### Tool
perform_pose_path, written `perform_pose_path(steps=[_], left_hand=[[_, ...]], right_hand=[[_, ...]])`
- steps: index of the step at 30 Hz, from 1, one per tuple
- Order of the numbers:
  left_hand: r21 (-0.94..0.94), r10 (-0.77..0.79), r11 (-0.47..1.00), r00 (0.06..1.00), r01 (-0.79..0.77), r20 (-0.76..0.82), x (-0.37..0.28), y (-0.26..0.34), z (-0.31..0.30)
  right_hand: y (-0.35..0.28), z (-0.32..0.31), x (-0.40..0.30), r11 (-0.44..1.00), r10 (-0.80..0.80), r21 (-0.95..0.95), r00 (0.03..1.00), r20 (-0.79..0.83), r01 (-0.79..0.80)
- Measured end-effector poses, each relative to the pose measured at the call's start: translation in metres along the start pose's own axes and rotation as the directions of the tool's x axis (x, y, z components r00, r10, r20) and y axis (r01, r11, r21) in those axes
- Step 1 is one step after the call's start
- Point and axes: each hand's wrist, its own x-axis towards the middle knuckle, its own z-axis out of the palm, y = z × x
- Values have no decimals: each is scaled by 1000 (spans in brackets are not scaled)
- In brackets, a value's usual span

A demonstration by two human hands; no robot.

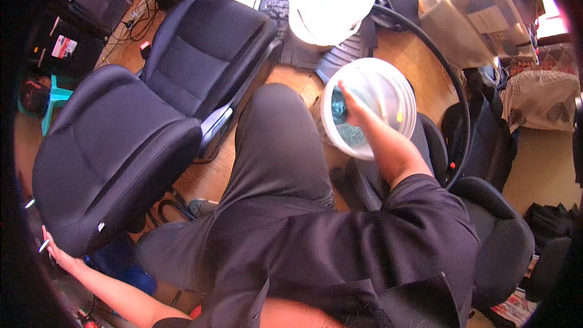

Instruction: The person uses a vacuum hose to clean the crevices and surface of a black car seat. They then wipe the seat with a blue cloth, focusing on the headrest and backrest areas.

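My right hand [356, 111] reaches inside a translucent white plastic bucket [401, 86]. Bunched against its palm is a teal cloth [338, 108]; the fingertips are hidden behind the folds. At the far left, my left hand [61, 253] touches the top end of a dark fabric car seat [109, 146], beside a metal headrest post [44, 246]. How firmly it grips there cannot be told. The seat lies tilted back, its backrest towards me and its cushion [205, 50] further off. A red-buttoned buckle [145, 48] stands at the cushion's side.
A white bucket-like container [330, 4], overexposed, stands ahead on a dark ribbed mat [346, 57]. A black hose [455, 77] curves around the right side. More dark seat parts [496, 237] lie to my right. Plastic storage bins [473, 23] and loose cables [132, 23] are further out.
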Motion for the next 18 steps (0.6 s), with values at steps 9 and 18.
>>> perform_pose_path(steps=[9,18], left_hand=[[-256,-93,960,993,111,79,5,-1,33],[-303,-144,942,989,144,21,-19,20,16]], right_hand=[[51,-44,17,870,-335,-406,939,-73,279],[-9,-90,-96,911,-313,347,920,236,221]])
